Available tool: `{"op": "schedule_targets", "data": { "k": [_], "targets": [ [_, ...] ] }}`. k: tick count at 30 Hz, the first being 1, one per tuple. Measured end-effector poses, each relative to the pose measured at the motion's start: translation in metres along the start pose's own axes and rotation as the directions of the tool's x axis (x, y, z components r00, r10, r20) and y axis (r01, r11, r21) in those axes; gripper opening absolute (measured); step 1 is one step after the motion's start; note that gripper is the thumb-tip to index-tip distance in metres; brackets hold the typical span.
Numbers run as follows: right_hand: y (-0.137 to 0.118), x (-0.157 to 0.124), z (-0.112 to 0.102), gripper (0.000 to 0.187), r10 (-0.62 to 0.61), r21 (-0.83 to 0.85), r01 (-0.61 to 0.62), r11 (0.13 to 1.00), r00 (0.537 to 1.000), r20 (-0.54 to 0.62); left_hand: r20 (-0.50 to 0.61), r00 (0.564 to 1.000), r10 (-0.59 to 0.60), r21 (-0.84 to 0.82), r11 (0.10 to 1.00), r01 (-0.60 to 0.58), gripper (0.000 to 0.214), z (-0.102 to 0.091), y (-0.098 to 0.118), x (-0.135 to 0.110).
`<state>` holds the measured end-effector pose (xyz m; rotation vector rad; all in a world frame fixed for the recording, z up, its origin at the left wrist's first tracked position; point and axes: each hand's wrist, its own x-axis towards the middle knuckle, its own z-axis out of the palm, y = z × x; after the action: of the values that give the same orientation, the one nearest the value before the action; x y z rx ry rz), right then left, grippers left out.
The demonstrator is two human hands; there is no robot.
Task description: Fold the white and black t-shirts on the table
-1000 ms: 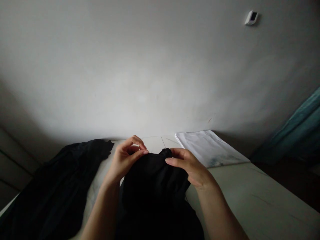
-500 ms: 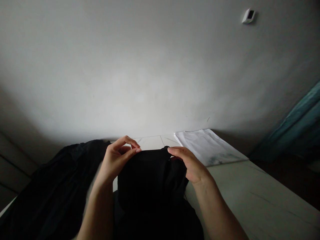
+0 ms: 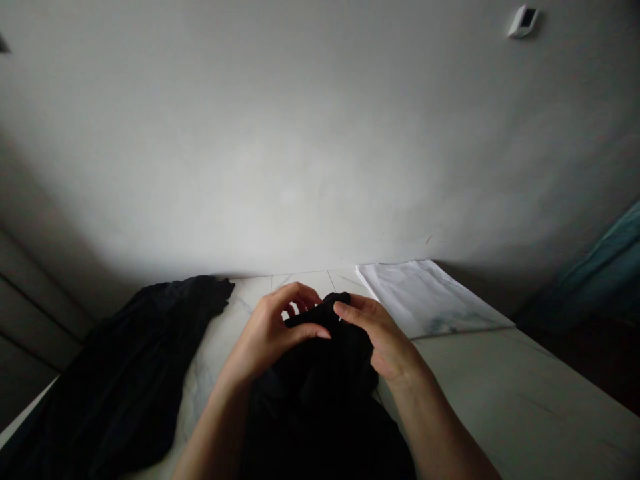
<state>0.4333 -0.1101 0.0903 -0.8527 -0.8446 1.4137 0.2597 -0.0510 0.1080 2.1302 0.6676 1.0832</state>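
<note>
- Both hands have drawn closer since the earlier frame; the left hand (image 3: 270,337) has slid inward along the top of the black garment (image 3: 320,400), and the cloth that stood taut between the hands now sags into a loose, bunched fold.
- Left hand: grasping; its fingers curl behind the top fold and its thumb lies across the front, tip just beside the right hand.
- Right hand (image 3: 380,337): grasping the same fold; its fingers press over the cloth from the far side; its thumb is hidden, so the exact pinch cannot be told.
- Black garment: held up off the table at its top edge, with the rest hanging down and spreading toward the camera; the dark fabric hides any seam, collar or sleeve, so which part is gripped cannot be told.
- This change means the cloth is gathered in a narrower hold, no longer spread wide between the hands.
- Nearby: a second black garment (image 3: 125,380) lies crumpled to the left on the white marble-look table (image 3: 515,380); a folded white cloth (image 3: 425,297) lies flat at the far edge, just past the right hand.
- Behind: a plain grey-white wall (image 3: 320,147) carries a small white wall-mounted device (image 3: 523,21); teal fabric (image 3: 595,267) shows at the right.
</note>
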Motion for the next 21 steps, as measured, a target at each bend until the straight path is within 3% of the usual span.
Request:
{"op": "schedule_targets", "data": {
  "k": [5,10,16,19,21],
  "targets": [
    [-0.002,-0.004,0.002,0.031,-0.021,-0.062,0.016,0.998,0.997,-0.074,-0.143,0.989,0.034,0.139,0.990,-0.014,0.003,0.011,0.002,-0.004],
    [-0.004,-0.005,0.003,0.032,-0.059,-0.076,0.049,0.996,0.989,-0.133,-0.166,0.975,0.148,0.220,0.969,-0.110,0.011,0.014,-0.001,-0.003],
    [0.000,-0.003,0.000,0.030,-0.101,-0.114,0.089,0.989,0.989,-0.107,-0.160,0.963,0.216,0.325,0.933,-0.156,0.020,0.019,-0.002,-0.004],
    [0.000,-0.002,-0.006,0.025,-0.207,-0.250,0.189,0.950,0.977,-0.048,-0.217,0.956,0.200,0.330,0.936,-0.121,0.018,0.016,-0.004,-0.004],
    [-0.004,-0.001,-0.015,0.024,-0.281,-0.415,0.254,0.873,0.960,-0.004,-0.312,0.938,0.149,0.276,0.959,-0.061,0.017,0.008,-0.010,-0.004]
  ]
}}
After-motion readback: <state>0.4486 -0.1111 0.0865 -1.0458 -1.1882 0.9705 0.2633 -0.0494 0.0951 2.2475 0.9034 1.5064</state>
